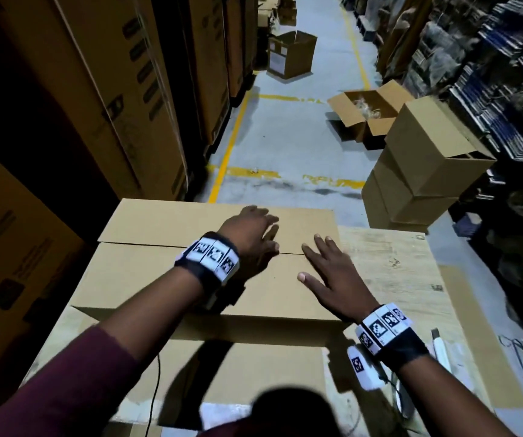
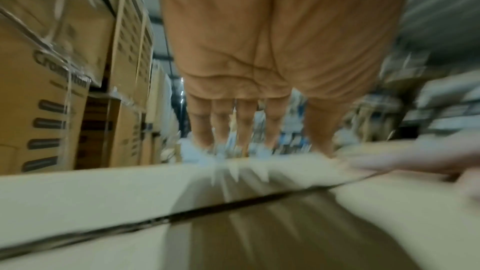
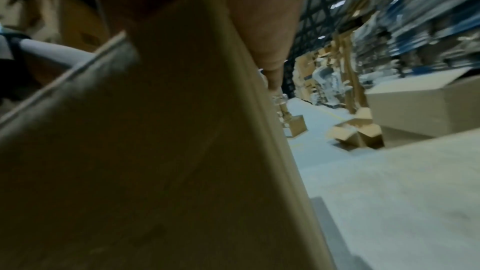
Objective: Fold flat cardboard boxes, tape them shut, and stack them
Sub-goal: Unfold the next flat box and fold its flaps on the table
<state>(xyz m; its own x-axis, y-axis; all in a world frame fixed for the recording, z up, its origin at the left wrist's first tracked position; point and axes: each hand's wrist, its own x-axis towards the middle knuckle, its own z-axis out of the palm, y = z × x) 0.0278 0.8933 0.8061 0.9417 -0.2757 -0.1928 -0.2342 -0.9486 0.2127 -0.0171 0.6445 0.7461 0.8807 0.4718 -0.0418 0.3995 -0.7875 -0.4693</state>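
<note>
A brown cardboard box point(image 1: 146, 279) stands on the table with its two top flaps folded down; they meet at a seam across the middle. My left hand point(image 1: 255, 234) lies over the far flap beside the seam, fingers straight. My right hand point(image 1: 326, 272) presses flat on the near flap with fingers spread. The blurred left wrist view has my left hand point(image 2: 259, 48) palm-down over the box point(image 2: 103, 192), fingertips on the far flap. A side of the box point(image 3: 155, 151) fills the right wrist view, with my right hand point(image 3: 262, 17) above it.
A stack of closed boxes point(image 1: 427, 165) stands on the floor to the right. Beyond it sit an open box point(image 1: 367, 111) and another point(image 1: 291, 53) down the aisle. Tall cartons point(image 1: 134, 89) line the left, racks point(image 1: 506, 89) the right. A white tool point(image 1: 441, 348) lies on the table point(image 1: 395, 272).
</note>
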